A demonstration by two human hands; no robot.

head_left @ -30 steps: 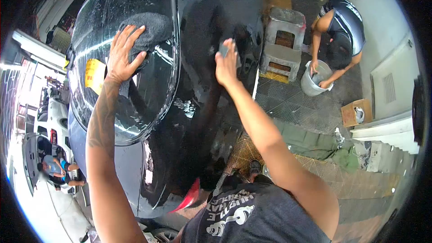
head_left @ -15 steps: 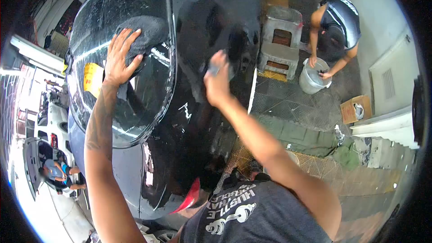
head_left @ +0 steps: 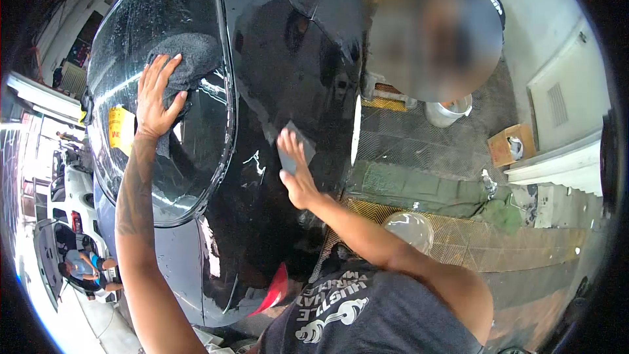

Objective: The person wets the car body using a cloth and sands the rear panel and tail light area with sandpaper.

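My left hand [head_left: 154,101] lies flat with its fingers apart on a dark grey towel [head_left: 196,52] spread over the wet car window [head_left: 124,39]. A yellow label [head_left: 120,128] sits on the glass beside my wrist. On the glossy dark body panel [head_left: 262,216], to the right of the window, my right hand [head_left: 299,174] presses a small grey sheet, perhaps sandpaper [head_left: 308,151], under its outstretched fingers. The sheet's edges show around the fingers. Wet streaks and light reflections mark the panel. A red tail light [head_left: 272,292] is closer to my body.
Another person, largely blurred out, is at the upper right by a white bucket [head_left: 452,113]. A cardboard box [head_left: 508,147] stands near the wall. A second round bucket [head_left: 409,229] is behind my right forearm. Green cloth [head_left: 419,190] lies on the floor mats.
My right hand has slid toward me along the panel, its fingers now stretched over the grey sheet. My left hand keeps its place on the towel. The view has shifted slightly.
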